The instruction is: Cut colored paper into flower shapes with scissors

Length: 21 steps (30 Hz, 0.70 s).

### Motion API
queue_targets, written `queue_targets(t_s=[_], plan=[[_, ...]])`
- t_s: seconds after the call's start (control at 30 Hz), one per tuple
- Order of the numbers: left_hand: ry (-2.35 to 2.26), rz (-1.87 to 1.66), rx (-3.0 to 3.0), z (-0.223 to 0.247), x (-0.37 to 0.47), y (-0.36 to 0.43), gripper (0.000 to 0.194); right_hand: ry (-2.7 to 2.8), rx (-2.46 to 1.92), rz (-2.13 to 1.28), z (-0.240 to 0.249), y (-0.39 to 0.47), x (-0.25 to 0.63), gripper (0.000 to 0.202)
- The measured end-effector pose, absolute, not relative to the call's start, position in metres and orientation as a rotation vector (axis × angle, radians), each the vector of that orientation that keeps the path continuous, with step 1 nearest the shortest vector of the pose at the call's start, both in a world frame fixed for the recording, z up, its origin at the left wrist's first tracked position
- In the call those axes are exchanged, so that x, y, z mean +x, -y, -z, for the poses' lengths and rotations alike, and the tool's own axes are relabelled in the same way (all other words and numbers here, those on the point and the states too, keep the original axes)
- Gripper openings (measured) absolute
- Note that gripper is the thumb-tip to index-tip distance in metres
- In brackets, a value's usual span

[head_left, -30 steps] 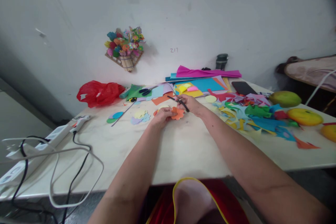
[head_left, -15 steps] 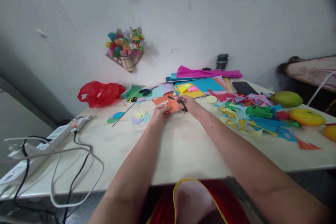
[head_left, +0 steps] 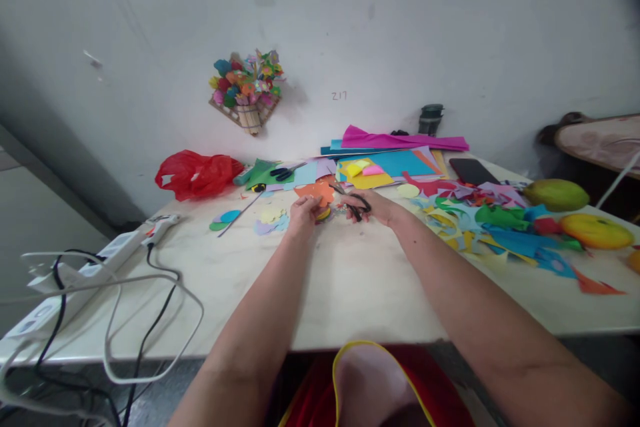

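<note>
Pinched in my left hand [head_left: 305, 213] is a piece of orange paper [head_left: 323, 193], with a small yellow piece [head_left: 324, 214] showing just below it. My right hand [head_left: 367, 205] is closed around black-handled scissors [head_left: 359, 203], whose blades point left toward the orange paper's right edge. Small paper bits lie beneath the scissors. To the left of my hands are pale yellow and lilac cut shapes [head_left: 271, 220], and green and blue discs [head_left: 225, 219].
Paper scraps [head_left: 495, 220], a dark phone [head_left: 473, 171] and mangoes [head_left: 556, 195] occupy the right side. Stacked coloured sheets [head_left: 395, 164] lie behind my hands. A red bag [head_left: 197, 175], dark scissors [head_left: 283, 174] and a power strip [head_left: 80, 280] are on the left.
My right hand has shifted right with the scissors, and their blades have drawn back from the orange paper. The orange paper has turned in my left hand. The view has shifted slightly.
</note>
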<state>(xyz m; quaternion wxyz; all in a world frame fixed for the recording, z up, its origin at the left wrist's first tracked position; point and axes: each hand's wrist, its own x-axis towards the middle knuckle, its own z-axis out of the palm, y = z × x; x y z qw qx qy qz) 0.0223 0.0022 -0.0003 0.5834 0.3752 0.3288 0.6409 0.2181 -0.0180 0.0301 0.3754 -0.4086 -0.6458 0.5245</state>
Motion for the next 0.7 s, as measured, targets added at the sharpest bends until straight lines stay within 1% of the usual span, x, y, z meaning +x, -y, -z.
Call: queue_targets(t_s=[0.17,0.3,0.7], plan=[[-0.780,-1.521,0.808,-0.0026,0.0245,0.0002,0.035,1.740,-1.015,-1.388,-0.0260,0.0159,0.2200,0.035],[-0.762,-1.547,0.799,-0.0015,0.0260,0.0002,0.035,1.807,-1.031,-1.366,-0.0242,0.0146,0.2195,0.037],[-0.769,-1.540,0.783,0.0000,0.0259,-0.0004,0.037,1.792,-1.080,-1.343,-0.0269,0.0179,0.2135,0.030]])
